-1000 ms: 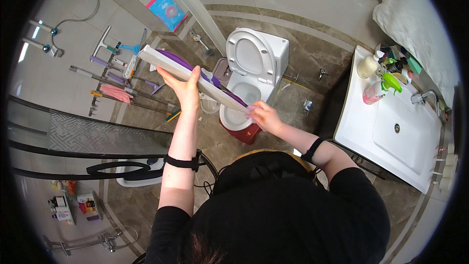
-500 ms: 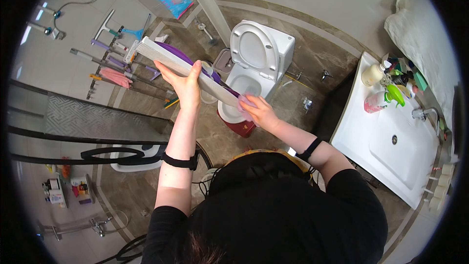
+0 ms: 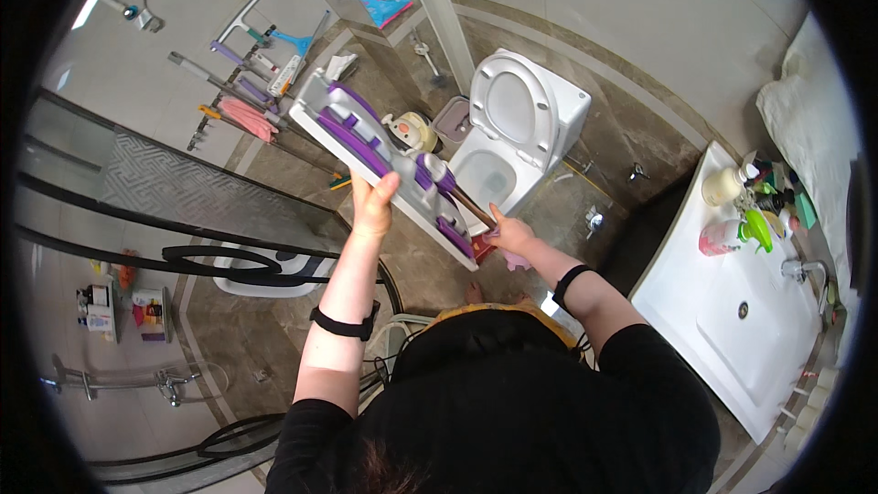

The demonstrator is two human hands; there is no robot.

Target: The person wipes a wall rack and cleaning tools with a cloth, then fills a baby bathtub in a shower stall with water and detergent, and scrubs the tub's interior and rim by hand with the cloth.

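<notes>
Rack: I see a long white rack (image 3: 384, 169) with purple parts, held up in the air and tilted, running from 10 o'clock down to 4 o'clock in front of the person.
Left hand: my view shows the left hand (image 3: 373, 208) under the middle of the rack, fingers wrapped up around its edge, gripping it.
Right hand: the right hand (image 3: 510, 236) is at the low end of the rack, at 3 o'clock from the left hand. I see its fingers closed on a pink cloth (image 3: 515, 260), pressed near the rack's end.
Stick: a thin brown stick (image 3: 471, 208) pokes out by the low end of the rack, just beside the right hand. I cannot tell if the hand holds it.
Wrists: I see a black band on each wrist.
Toilet: a white toilet (image 3: 517, 128) with its lid up stands at 1 o'clock from the rack, on the floor.
Small bin: a grey bin (image 3: 453, 119) sits just beside the toilet, at its 9 o'clock.
Wall tools: mops, a squeegee and a pink cloth hang at 10 o'clock from the rack (image 3: 247, 82).
Sink: a white sink (image 3: 745, 320) is well apart at 4 o'clock, with bottles (image 3: 736, 210) at its far end.
</notes>
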